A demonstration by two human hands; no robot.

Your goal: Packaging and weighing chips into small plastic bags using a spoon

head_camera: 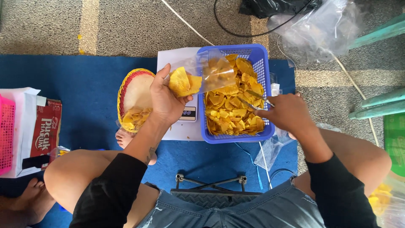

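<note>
My left hand holds up a clear plastic bag partly filled with yellow chips, above a white digital scale. My right hand grips metal tongs whose tips reach into a blue plastic basket full of yellow chips. The bag's open end hangs over the basket's left edge. A red and yellow woven tray with a small heap of chips sits left of the scale.
A blue mat covers the floor under everything. A pink basket and a red carton stand at the left. Clear bags and cables lie behind the basket. A metal device sits by my lap.
</note>
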